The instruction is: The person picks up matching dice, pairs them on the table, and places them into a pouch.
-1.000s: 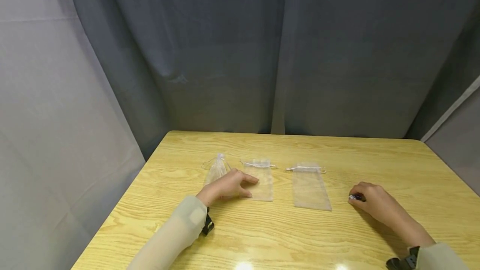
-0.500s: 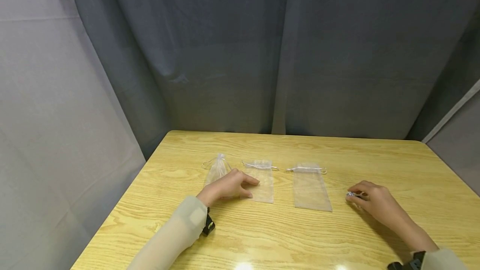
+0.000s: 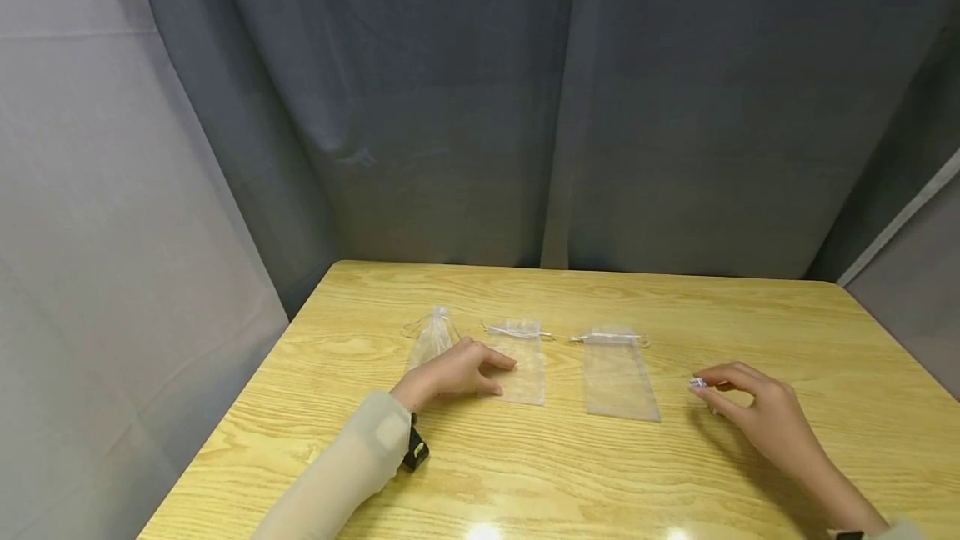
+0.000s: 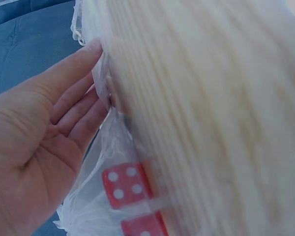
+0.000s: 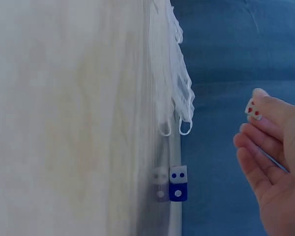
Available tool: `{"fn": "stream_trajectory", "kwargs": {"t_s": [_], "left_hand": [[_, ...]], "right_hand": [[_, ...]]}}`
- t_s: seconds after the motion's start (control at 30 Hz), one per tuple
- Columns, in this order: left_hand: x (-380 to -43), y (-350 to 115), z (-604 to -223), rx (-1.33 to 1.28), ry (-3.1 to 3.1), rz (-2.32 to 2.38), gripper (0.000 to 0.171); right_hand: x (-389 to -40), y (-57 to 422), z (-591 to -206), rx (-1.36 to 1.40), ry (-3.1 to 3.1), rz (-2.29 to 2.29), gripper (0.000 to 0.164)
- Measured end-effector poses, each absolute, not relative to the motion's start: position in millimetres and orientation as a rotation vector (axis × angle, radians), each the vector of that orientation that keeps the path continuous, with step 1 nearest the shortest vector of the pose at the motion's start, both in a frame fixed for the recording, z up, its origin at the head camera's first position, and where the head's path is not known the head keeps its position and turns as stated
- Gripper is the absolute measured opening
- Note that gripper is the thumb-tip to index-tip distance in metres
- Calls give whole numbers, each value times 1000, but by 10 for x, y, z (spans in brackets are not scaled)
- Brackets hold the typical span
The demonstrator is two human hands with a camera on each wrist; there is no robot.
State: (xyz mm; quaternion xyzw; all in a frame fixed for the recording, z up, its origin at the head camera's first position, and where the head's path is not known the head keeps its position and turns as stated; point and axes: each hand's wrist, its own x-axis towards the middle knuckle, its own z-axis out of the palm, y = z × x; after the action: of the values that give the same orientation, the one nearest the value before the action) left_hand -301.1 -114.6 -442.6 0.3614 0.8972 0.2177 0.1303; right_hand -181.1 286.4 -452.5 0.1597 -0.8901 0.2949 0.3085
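My right hand [image 3: 772, 415] pinches a small white die [image 5: 253, 110] with red pips between thumb and forefinger, raised above the table. Below it, a white die [image 5: 178, 174] with blue pips and a blue die [image 5: 178, 192] sit side by side on the tabletop. My left hand [image 3: 457, 367] rests with relaxed fingers on the middle flat organza drawstring bag [image 3: 528, 373]. Its forearm side covers part of a drawn-closed organza bag [image 3: 433, 340], in which red dice [image 4: 124, 186] show through the mesh. Another flat organza bag [image 3: 618, 377] lies between the hands.
The wooden table [image 3: 465, 473] carries the three bags in a row. Dark grey curtain [image 3: 420, 107] hangs behind its far edge, and a paler cloth [image 3: 150, 232] hangs at the left. White drawstrings stick out from the bags' tops.
My right hand has risen off the tabletop and now holds the die at its fingertips, with its shadow farther away. The left hand and the bags stay where they were.
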Motion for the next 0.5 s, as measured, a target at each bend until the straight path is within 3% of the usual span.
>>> {"fn": "stream_trajectory", "kwargs": {"t_s": [0.5], "left_hand": [[-3052, -1169, -4429, 1051, 2598, 649, 49]], "right_hand": [[-1669, 2678, -4475, 437, -2302, 850, 26]]}}
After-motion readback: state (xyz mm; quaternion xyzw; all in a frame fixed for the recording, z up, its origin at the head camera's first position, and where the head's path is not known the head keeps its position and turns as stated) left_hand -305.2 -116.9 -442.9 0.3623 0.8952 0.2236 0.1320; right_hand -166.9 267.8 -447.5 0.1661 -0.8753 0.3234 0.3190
